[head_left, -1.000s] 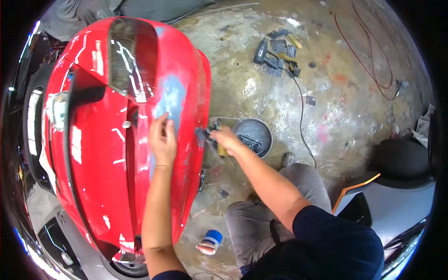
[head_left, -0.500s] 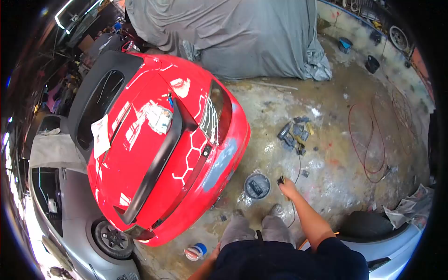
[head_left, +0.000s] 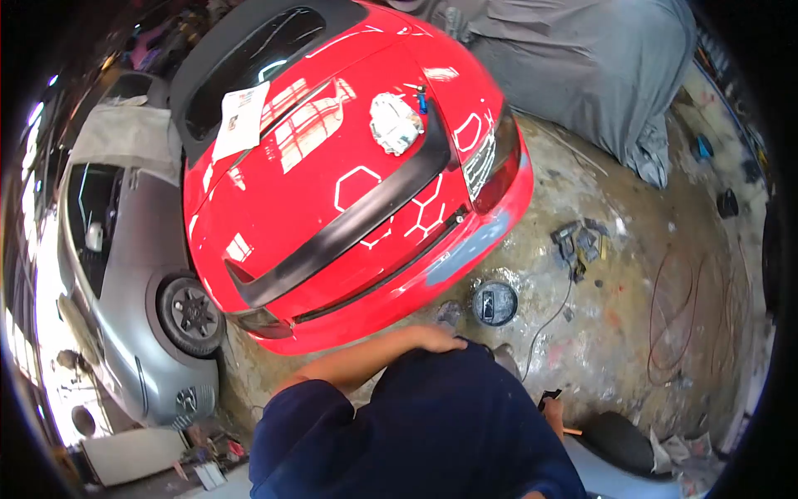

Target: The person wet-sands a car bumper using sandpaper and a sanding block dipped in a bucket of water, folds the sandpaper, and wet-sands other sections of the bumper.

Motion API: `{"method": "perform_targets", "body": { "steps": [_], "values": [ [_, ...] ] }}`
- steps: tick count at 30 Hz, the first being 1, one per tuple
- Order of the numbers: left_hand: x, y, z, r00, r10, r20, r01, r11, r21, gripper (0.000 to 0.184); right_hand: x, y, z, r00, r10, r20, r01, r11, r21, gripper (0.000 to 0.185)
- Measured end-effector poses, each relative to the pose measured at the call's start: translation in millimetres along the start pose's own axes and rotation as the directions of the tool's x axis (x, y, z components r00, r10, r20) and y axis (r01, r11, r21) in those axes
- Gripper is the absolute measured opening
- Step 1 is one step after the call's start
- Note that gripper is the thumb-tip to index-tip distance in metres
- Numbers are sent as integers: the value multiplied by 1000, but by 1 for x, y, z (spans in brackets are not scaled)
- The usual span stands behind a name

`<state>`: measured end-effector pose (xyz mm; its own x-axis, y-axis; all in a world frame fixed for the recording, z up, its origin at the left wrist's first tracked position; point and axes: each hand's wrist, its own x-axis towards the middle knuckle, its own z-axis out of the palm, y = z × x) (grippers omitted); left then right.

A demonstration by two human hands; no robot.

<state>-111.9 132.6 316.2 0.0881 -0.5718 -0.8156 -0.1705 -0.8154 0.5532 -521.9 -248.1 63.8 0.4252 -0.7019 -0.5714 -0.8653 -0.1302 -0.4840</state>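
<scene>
While hands are apart, right holds dark object

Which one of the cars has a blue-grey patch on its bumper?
The red car, with the black spoiler. The blue-grey patch is on its rear bumper; the silver car at left shows none.

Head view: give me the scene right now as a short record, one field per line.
Left hand: in front of the dark shirt, holding nothing visible
Right hand: low beside the body, gripping a small dark item, details unclear
Red car: black spoiler across its rear; grey patch on the bumper below a tail light
On the car: paper sheet, crumpled white bundle
Floor: round bucket near the bumper; corded power tool among dark scraps
Background: grey-covered bulk, silver car
</scene>
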Motion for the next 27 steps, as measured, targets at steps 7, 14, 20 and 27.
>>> {"method": "perform_targets", "body": {
  "steps": [7, 14, 20, 27],
  "values": [
    [30, 10, -56, 979, 123, -162, -66, 947, 315, 77, -133, -5, 38, 906, 421, -35, -422, 907, -4, 37],
    [79, 39, -89, 956, 223, 191, -294, 744, 600, 78, -235, -31, 104, 638, 767, -70, -720, 625, 301, 45],
    [119, 150, -90, 875, 293, 386, -476, 368, 799, 71, -317, -55, 150, 531, 847, 24, -749, 455, 482, 42],
    [168, 222, -43, 710, 395, 583, -669, 118, 734, 73, -385, -75, 238, 383, 923, 30, -706, 272, 654, 41]
  ]
}}
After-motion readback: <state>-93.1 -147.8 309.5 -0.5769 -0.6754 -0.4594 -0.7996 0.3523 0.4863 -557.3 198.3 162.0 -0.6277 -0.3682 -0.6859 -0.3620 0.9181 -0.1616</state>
